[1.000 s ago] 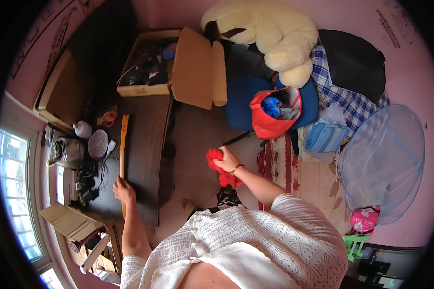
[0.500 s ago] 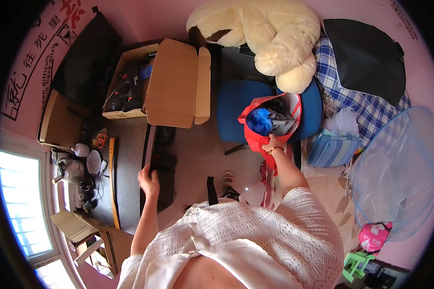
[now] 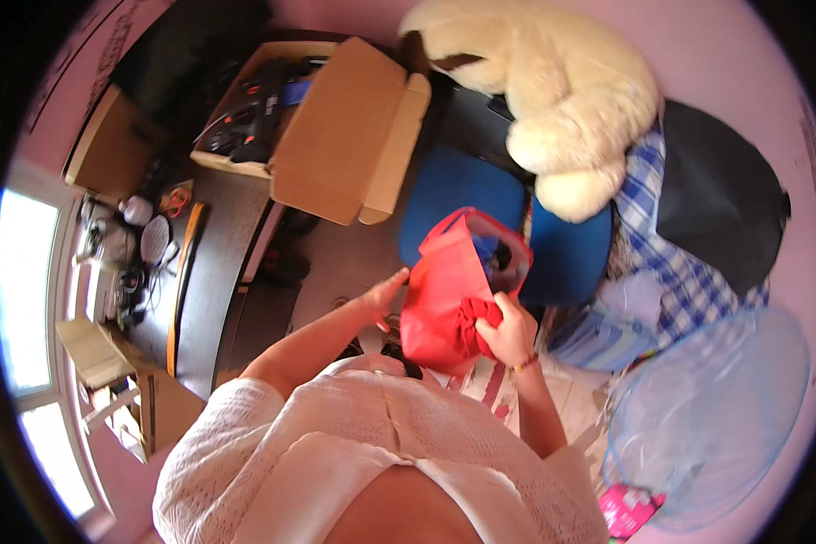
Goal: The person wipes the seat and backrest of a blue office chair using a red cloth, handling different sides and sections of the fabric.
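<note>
The right hand (image 3: 512, 332) clenches its fingers on a bunched red cloth (image 3: 474, 323) against the bag (image 3: 435, 295), just left of them. The left hand (image 3: 385, 296) spreads empty fingers beside the bag, contact unclear; left of them is the surface (image 3: 229, 228).

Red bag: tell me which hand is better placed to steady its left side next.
Probably the left hand: it is open beside the left side of the red bag and appears empty, while the right hand grips bunched red fabric on the other side.
</note>
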{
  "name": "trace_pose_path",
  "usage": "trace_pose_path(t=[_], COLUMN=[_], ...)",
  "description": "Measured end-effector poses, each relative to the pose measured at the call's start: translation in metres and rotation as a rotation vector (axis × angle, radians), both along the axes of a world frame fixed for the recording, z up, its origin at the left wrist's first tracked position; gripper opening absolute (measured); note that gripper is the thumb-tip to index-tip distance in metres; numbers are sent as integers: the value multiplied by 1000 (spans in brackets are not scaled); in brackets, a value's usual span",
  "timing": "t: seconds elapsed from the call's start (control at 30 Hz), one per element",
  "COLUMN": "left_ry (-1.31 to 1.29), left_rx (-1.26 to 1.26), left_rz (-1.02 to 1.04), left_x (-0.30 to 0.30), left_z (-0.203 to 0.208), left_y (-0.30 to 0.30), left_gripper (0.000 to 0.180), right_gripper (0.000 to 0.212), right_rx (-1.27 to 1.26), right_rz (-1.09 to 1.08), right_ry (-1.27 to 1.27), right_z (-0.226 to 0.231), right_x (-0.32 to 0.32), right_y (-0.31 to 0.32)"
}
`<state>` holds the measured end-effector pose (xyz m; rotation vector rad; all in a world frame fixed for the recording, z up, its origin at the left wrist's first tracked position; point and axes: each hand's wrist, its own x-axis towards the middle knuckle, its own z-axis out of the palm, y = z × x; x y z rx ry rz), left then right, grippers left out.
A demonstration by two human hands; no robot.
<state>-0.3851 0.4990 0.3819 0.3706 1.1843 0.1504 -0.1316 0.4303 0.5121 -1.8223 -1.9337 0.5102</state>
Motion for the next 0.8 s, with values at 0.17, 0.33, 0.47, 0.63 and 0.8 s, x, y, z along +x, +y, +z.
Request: trace_pose_path(t=[0.17,0.33,0.47,0.63,0.8], left_ry=[-477,-651,-1119,-1114,-616], left_rx=[-78,125,474,817,856], left_rz=[408,683,826,893,1131], left_x=[-13,-54,-91,-185,-277], left_z=[-35,20,101,147,141], left_y=[-23,24,104,191,293], left_gripper=[69,57,58,63,56], right_gripper=[22,38,41,42,41], right_rx=[82,329,590,810,896], right_rz=[219,672,874,959,850], right_ry=[219,91,35,77,81], right_z=[55,106,152,179,165], right_x=[-62,-122,-181,-267,-312], right_y=[8,62,142,235,310])
